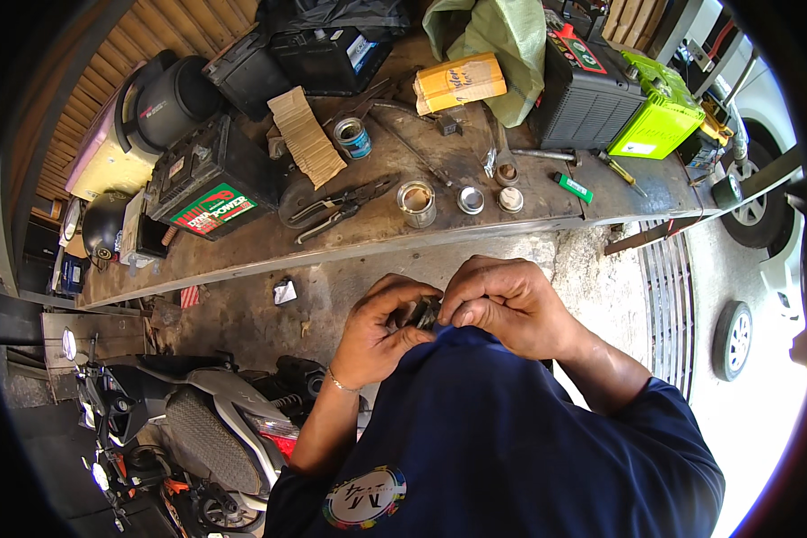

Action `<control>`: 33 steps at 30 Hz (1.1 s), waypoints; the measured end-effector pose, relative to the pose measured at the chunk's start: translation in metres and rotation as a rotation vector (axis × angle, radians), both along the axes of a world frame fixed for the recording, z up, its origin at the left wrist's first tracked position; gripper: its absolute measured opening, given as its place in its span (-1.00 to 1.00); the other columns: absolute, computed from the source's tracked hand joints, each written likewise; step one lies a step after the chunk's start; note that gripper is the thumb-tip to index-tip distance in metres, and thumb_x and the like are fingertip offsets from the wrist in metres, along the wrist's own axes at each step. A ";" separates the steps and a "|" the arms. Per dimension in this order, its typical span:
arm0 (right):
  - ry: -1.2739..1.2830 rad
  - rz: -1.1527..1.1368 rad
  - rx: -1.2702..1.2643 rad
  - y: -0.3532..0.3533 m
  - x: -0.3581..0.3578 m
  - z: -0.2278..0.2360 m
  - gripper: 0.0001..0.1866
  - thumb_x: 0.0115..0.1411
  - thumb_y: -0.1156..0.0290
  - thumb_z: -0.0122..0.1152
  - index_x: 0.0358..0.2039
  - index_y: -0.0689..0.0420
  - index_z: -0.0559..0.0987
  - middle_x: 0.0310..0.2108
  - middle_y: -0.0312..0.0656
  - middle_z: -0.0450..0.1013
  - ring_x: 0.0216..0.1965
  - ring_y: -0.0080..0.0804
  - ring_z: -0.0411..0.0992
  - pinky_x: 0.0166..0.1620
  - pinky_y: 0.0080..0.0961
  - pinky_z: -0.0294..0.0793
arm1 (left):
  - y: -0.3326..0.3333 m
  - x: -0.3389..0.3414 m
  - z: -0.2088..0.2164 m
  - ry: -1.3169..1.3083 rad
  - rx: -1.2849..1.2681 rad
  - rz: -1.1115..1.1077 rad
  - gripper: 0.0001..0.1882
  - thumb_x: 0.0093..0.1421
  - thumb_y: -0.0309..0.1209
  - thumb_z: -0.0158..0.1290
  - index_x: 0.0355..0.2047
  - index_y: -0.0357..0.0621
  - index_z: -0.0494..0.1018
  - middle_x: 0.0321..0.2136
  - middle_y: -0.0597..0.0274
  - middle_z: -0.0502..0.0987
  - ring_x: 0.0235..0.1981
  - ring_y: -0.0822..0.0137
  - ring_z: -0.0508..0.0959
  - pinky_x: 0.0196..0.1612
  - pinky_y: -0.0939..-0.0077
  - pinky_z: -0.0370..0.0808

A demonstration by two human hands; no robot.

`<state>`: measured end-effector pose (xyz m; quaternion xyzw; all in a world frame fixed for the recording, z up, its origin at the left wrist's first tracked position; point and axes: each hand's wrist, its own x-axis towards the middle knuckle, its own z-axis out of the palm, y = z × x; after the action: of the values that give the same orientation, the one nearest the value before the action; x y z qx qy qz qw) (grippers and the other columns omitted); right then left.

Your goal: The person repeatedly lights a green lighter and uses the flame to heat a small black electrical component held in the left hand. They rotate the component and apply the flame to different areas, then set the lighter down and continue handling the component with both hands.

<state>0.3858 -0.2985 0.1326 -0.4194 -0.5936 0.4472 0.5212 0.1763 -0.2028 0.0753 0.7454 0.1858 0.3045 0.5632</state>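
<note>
Close in front of my chest, both hands meet around a small dark part [425, 313], whose kind I cannot make out. My left hand [378, 325] grips it between thumb and fingers. My right hand [509, 303] is closed in a pinch at the part's right side; its fingertips touch or nearly touch it, and what they pinch is hidden. Beyond my hands, on the wooden workbench [242, 269], stand an open tin [416, 203], a small round container [471, 200] and a white-topped jar [510, 200]. Pliers [341, 208] lie to their left.
Several batteries crowd the bench, among them a black one [211, 179] at left and a lime-green one [659, 112] at right. A blue tin [353, 138], cardboard [305, 134], a green lighter-like item [574, 187] and a screwdriver [623, 173] lie between. A motorcycle [206, 421] stands lower left.
</note>
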 end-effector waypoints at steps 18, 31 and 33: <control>-0.007 0.028 -0.006 0.001 -0.001 -0.007 -0.87 0.34 0.47 0.21 -0.22 0.24 0.66 -0.32 -0.20 0.56 -0.24 -0.45 0.48 -0.13 -0.49 0.46 | 0.001 -0.001 0.000 0.018 0.041 0.000 -0.44 0.03 -0.09 0.40 -0.05 -0.15 0.57 -0.29 0.34 0.47 -0.45 0.50 0.34 -0.39 0.60 0.31; 0.634 -0.094 0.101 -0.005 0.024 -0.023 -0.78 0.27 0.32 0.32 -0.22 0.20 0.57 -0.37 -0.17 0.46 -0.35 -0.39 0.49 -0.25 -0.43 0.45 | 0.006 -0.009 0.008 -0.135 -0.183 0.018 -0.35 -0.04 -0.27 0.45 0.05 -0.21 0.50 -0.28 0.43 0.34 -0.40 0.55 0.23 -0.31 0.66 0.23; 0.696 -0.055 0.091 -0.005 0.025 -0.025 -0.79 0.25 0.33 0.34 -0.20 0.17 0.57 -0.35 -0.17 0.46 -0.35 -0.38 0.50 -0.26 -0.42 0.45 | 0.005 -0.008 0.009 -0.131 -0.191 0.011 -0.35 -0.05 -0.30 0.46 0.05 -0.20 0.50 -0.29 0.44 0.34 -0.40 0.56 0.24 -0.31 0.67 0.24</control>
<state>0.4106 -0.3038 0.1080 -0.2340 -0.3882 0.5224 0.7222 0.1682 -0.1978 0.0848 0.6659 0.1808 0.3366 0.6408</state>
